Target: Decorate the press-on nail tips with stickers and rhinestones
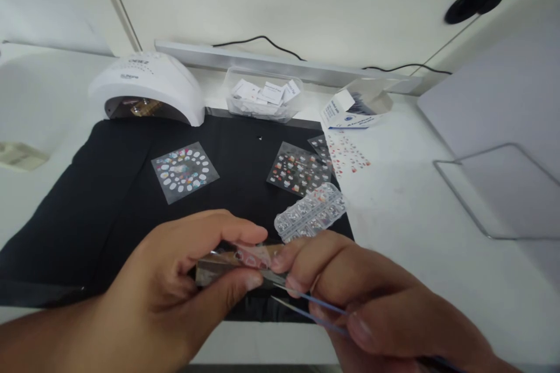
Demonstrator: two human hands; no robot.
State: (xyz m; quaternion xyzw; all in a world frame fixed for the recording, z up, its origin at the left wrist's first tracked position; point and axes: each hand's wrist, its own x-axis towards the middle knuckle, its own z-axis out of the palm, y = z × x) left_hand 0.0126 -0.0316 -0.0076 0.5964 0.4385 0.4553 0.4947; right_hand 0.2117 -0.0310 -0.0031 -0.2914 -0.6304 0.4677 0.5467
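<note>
Low in the head view, my left hand (pixel 175 280) pinches a small clear sticker sheet (pixel 245 259) between thumb and fingers, just above the near edge of a black mat (pixel 114 204). Beside it, my right hand (pixel 371 309) is closed around thin blue tweezers (pixel 306 306), whose tips point left toward the sheet. A clear segmented box of rhinestones (pixel 311 211) lies right behind my fingers. Farther back on the mat sit two nail sticker sheets, one with white ovals (pixel 184 171) and one with small coloured shapes (pixel 298 168).
A white nail lamp (pixel 149 87) stands at the back left. Behind the mat are a clear tub of paper packets (pixel 262 96) and an open blue-and-white box (pixel 350 111). Another sticker sheet (pixel 347 154) lies on the white table. A wire frame (pixel 494 192) sits right.
</note>
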